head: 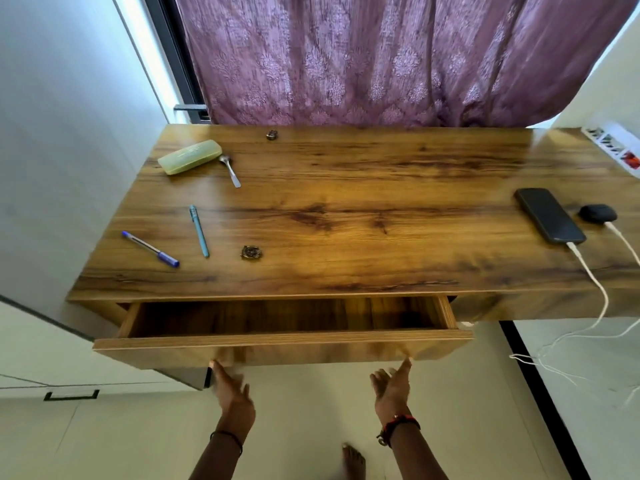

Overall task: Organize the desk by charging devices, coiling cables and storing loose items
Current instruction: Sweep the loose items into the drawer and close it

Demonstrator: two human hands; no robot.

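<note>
The wooden desk (346, 188) has its drawer (277, 348) pulled partly open, and the drawer looks empty. My left hand (232, 393) and right hand (393, 386) are palm-up just below the drawer front, fingertips touching its lower edge, holding nothing. On the desk's left lie a green case (189, 156), a spoon (230, 169), a teal pen (199, 231), a blue pen (150, 249) and two small metal trinkets (251, 252) (272, 134). At the right a black phone (549, 215) and black earbud case (598, 213) each have a white cable (594, 278) plugged in.
A white power strip (616, 147) sits at the desk's far right corner. The white cables hang off the right front edge in loose loops over the floor. A purple curtain (381, 57) hangs behind the desk. White cabinet (52, 358) stands at left. My bare foot (353, 462) is below.
</note>
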